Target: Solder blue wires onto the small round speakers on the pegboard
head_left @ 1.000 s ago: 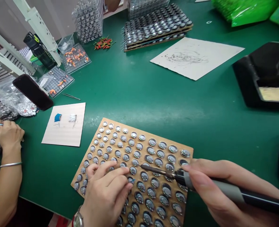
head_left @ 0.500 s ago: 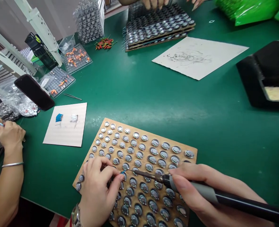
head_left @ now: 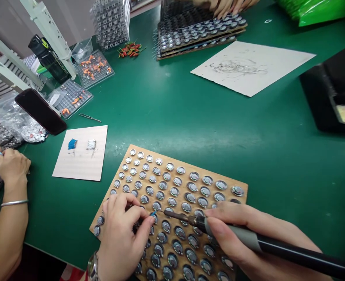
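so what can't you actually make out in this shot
- Head view: whether the soldering iron tip touches the blue wire; too small.
- What the left hand pinches beyond that wire's blue end; fingers cover it.
- The near rows of the wooden board; cut off by the bottom edge and both hands.
- The right hand's grip underneath; hidden by the handle.
- The black box; cut off at the right edge.

**Green desk under even light**

A green mat covers the desk from the near edge to the far edge, its surface faintly scuffed near the middle. At the far left corner white metal frame bars rise at a slant, with a pale wall behind them. The light is soft and even, and shadows are weak.
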A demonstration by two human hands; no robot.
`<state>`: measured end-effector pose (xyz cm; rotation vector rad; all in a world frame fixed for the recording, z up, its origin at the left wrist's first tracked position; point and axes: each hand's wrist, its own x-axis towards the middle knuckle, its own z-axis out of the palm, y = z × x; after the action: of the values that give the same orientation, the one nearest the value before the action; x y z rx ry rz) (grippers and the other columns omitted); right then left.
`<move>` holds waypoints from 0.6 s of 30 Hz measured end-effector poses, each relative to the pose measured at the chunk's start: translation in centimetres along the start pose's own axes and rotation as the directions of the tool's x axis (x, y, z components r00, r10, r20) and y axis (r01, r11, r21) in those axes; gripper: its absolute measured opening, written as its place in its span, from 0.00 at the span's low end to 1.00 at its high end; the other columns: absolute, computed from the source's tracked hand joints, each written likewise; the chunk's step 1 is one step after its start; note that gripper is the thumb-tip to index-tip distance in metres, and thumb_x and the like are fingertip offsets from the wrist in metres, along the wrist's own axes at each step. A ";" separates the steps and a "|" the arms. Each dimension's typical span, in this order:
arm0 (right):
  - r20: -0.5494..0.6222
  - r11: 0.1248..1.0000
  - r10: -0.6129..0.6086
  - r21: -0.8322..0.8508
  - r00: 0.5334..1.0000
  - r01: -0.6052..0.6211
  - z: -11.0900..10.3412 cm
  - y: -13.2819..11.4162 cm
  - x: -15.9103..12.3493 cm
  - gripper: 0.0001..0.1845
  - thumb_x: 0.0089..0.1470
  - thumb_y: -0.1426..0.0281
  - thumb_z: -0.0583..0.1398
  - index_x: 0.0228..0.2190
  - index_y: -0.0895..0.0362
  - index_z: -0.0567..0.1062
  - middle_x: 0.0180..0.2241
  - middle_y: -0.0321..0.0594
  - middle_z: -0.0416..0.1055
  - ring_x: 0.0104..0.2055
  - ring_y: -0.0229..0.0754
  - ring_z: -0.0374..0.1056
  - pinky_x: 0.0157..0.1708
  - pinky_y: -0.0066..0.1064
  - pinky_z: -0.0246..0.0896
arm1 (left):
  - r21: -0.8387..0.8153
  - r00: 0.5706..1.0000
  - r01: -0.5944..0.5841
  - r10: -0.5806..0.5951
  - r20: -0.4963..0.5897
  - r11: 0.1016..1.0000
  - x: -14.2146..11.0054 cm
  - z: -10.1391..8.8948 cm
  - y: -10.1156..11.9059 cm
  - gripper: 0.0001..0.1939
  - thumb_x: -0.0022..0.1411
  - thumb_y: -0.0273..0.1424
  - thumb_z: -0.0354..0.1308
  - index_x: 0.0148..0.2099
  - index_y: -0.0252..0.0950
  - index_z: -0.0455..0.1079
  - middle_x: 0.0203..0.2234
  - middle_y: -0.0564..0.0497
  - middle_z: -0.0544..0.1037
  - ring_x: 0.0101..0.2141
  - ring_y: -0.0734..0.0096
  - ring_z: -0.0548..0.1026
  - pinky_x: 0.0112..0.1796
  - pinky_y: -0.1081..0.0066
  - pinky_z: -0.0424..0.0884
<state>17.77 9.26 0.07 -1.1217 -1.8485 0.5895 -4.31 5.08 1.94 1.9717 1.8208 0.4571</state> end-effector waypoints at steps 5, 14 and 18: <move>-0.006 1.000 -0.019 -0.015 1.000 0.019 0.2 -0.1 0.1 0.14 0.63 0.60 0.57 0.28 0.51 0.73 0.22 0.31 0.76 0.20 0.34 0.73 0.21 0.18 0.69 | 0.007 1.000 0.000 0.000 0.008 1.000 0.0 0.0 0.0 0.06 0.65 0.27 0.57 0.34 0.40 0.69 0.38 0.52 0.70 0.42 0.62 0.68 0.44 0.58 0.60; -0.005 0.994 -0.075 -0.079 0.997 0.074 0.4 0.0 0.0 0.12 0.65 0.61 0.55 0.30 0.51 0.71 0.23 0.32 0.77 0.21 0.35 0.74 0.21 0.20 0.70 | 0.006 1.000 -0.006 0.006 0.003 1.000 0.0 0.1 -0.1 0.06 0.65 0.27 0.56 0.34 0.40 0.69 0.37 0.52 0.70 0.42 0.62 0.68 0.43 0.57 0.61; 0.050 0.987 -0.139 -0.080 0.989 0.142 0.0 -0.1 0.1 0.09 0.65 0.64 0.54 0.33 0.50 0.70 0.23 0.33 0.76 0.22 0.38 0.75 0.20 0.23 0.70 | 0.005 1.000 -0.002 0.002 0.005 1.000 -0.1 0.0 -0.1 0.06 0.65 0.27 0.57 0.34 0.40 0.69 0.37 0.52 0.70 0.42 0.63 0.68 0.44 0.57 0.61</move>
<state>17.67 9.26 0.17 -1.0290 -1.9880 0.4634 -4.36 5.01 1.90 1.9763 1.8190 0.4480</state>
